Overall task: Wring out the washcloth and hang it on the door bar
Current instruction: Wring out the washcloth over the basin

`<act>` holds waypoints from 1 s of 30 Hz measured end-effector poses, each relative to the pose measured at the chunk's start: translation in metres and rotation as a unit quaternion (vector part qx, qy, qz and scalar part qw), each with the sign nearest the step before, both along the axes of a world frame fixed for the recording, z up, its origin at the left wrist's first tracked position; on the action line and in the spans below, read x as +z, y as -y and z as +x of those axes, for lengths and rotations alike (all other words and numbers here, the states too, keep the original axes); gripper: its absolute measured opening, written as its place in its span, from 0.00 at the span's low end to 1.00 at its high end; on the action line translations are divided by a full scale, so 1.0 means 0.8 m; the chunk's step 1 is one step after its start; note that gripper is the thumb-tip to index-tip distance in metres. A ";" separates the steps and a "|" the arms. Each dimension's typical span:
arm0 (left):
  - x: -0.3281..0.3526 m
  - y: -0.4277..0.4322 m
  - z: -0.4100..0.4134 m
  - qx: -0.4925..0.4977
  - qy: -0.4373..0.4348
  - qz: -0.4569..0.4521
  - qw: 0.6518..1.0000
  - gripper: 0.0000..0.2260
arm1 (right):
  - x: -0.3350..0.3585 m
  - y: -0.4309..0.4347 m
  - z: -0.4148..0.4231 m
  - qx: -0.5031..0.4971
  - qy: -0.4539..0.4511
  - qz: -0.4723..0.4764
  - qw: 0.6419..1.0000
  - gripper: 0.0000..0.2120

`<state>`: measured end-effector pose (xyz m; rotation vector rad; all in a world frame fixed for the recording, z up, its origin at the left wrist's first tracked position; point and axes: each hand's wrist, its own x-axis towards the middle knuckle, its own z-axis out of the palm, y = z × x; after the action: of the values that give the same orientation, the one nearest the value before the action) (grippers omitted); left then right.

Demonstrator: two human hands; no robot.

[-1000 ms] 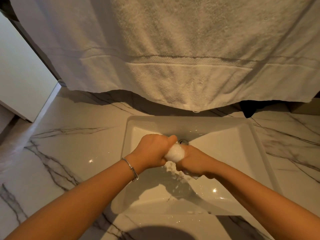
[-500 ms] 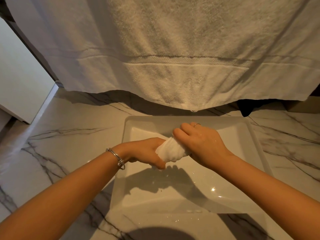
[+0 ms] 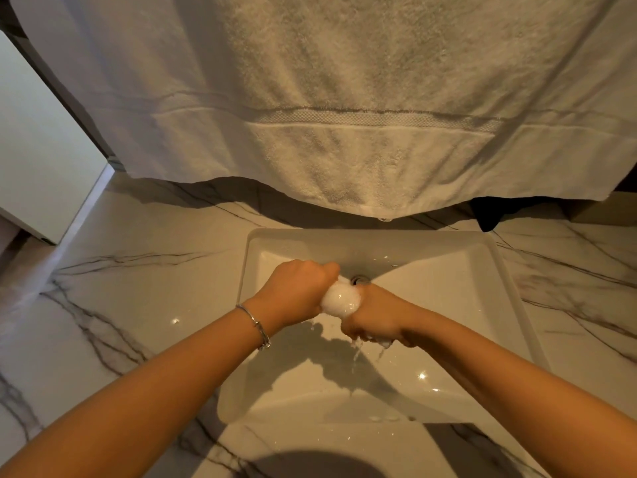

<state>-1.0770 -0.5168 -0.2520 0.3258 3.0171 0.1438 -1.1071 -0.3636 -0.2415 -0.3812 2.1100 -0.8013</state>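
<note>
A small white washcloth (image 3: 341,301) is twisted into a tight roll between both my hands, over the middle of a white rectangular sink (image 3: 475,267). My left hand (image 3: 296,291), with a thin silver bracelet on the wrist, is shut around the roll's left end, knuckles up. My right hand (image 3: 375,319) is shut around the right end, turned palm down. Water runs from under my right hand into the basin. Most of the cloth is hidden inside my fists. No door bar is in view.
A large white bath towel (image 3: 344,98) hangs across the top of the view, its lower edge just above the sink's far rim. The sink drain (image 3: 360,280) shows behind my hands. A marble counter (image 3: 138,288) surrounds the sink. A white cabinet (image 3: 41,150) stands at far left.
Half a second ago my right hand lay on top of the cloth with fingers showing; it has rolled over and down, my left fist has turned up, and water now drips from the cloth.
</note>
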 end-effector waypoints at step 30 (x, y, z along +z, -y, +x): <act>0.004 0.002 0.005 0.050 0.021 0.075 0.996 0.13 | -0.012 0.011 -0.007 0.055 -0.217 0.055 0.973 0.05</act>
<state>-1.0733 -0.5184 -0.2490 0.1814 2.9885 0.3821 -1.1130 -0.3721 -0.2515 -0.6555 2.4989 -0.5691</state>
